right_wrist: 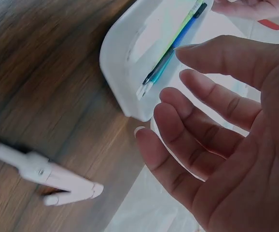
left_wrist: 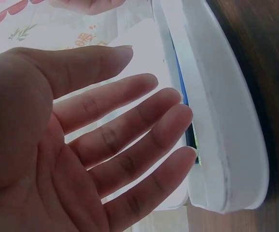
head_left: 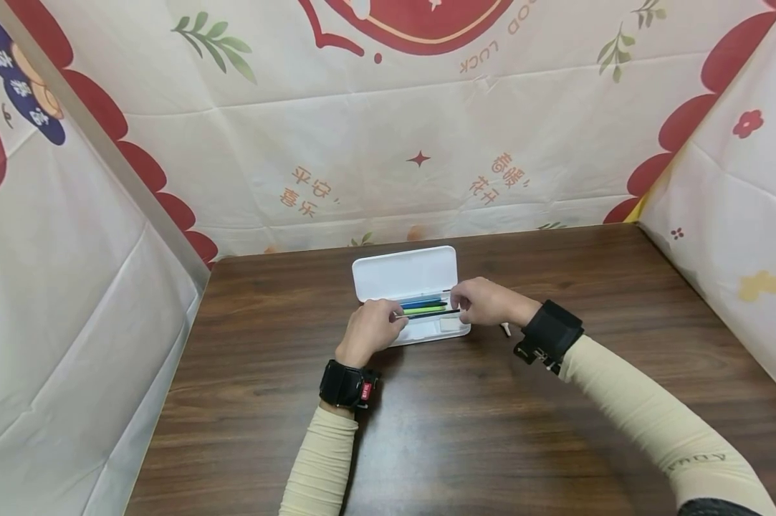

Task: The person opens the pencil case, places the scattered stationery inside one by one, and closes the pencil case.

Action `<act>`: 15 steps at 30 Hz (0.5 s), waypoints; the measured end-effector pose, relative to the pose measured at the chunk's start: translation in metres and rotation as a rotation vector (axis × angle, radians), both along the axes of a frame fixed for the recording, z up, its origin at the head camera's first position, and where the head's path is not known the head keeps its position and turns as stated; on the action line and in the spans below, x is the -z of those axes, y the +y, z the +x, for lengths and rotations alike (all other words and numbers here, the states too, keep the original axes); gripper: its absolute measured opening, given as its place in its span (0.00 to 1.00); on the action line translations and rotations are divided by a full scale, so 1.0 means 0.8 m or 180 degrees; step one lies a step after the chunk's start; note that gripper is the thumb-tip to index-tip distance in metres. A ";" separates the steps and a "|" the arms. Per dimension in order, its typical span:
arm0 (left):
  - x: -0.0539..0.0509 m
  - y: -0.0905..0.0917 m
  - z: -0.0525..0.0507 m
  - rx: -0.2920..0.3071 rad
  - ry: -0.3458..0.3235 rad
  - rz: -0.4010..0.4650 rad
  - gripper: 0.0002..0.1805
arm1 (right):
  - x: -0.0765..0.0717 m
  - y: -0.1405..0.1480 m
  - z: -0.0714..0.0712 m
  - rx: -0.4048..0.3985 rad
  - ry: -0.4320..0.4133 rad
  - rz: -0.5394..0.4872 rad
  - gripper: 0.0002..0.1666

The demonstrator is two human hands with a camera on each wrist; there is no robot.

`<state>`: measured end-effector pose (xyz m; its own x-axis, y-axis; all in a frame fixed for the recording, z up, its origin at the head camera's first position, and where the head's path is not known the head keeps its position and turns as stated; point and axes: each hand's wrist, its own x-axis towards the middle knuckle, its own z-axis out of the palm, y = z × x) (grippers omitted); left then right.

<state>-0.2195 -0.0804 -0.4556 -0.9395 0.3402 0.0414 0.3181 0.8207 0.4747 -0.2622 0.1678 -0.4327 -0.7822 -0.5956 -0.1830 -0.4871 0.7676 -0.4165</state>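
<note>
A white pencil case (head_left: 420,335) lies open on the table, its lid (head_left: 405,274) tipped back. Inside are a blue pen (head_left: 420,304), a green pen (head_left: 424,310), a dark slim pen (head_left: 436,313) and a whitish block (head_left: 451,325) that looks like an eraser. My left hand (head_left: 371,328) is at the case's left end, fingertips by the rim, holding nothing in the left wrist view. Over the right end hovers my right hand (head_left: 484,301); the right wrist view shows its fingers loosely bent, with nothing between them.
A pale pink compass (right_wrist: 57,176) lies on the wooden table (head_left: 439,430), to the right of the case. Printed white cloth (head_left: 375,143) hangs behind the table and along both sides. Each wrist wears a black strap with a camera.
</note>
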 end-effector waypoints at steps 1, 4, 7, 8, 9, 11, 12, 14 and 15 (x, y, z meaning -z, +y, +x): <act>0.000 0.000 0.000 -0.0002 0.0002 -0.0005 0.09 | 0.000 0.002 -0.001 0.0027 -0.0027 0.0004 0.07; 0.000 0.000 0.000 -0.0004 0.0022 -0.0024 0.09 | -0.002 0.010 -0.002 0.0093 -0.0070 0.0033 0.05; 0.000 0.001 -0.001 -0.0001 0.0036 -0.0036 0.09 | -0.007 0.018 -0.003 0.0196 -0.0131 0.0079 0.04; 0.000 0.001 -0.001 0.0000 0.0035 -0.0036 0.09 | -0.009 0.022 -0.004 0.0236 -0.0149 0.0100 0.03; 0.000 0.001 -0.001 0.0002 0.0033 -0.0038 0.09 | -0.011 0.025 -0.004 0.0282 -0.0163 0.0125 0.03; 0.000 0.001 -0.001 0.0004 0.0024 -0.0039 0.09 | -0.012 0.033 -0.006 0.0379 -0.0187 0.0160 0.03; 0.000 0.001 -0.002 0.0003 0.0021 -0.0043 0.09 | -0.012 0.036 -0.007 0.0424 -0.0193 0.0166 0.03; 0.000 0.002 -0.002 0.0002 0.0019 -0.0042 0.09 | -0.011 0.044 -0.008 0.0524 -0.0188 0.0159 0.03; 0.000 0.002 -0.001 0.0002 0.0019 -0.0042 0.09 | -0.010 0.047 -0.009 0.0570 -0.0182 0.0152 0.02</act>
<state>-0.2207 -0.0791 -0.4557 -0.9390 0.3414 0.0424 0.3214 0.8266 0.4620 -0.2696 0.2055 -0.4245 -0.8624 -0.4375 -0.2548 -0.3176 0.8594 -0.4006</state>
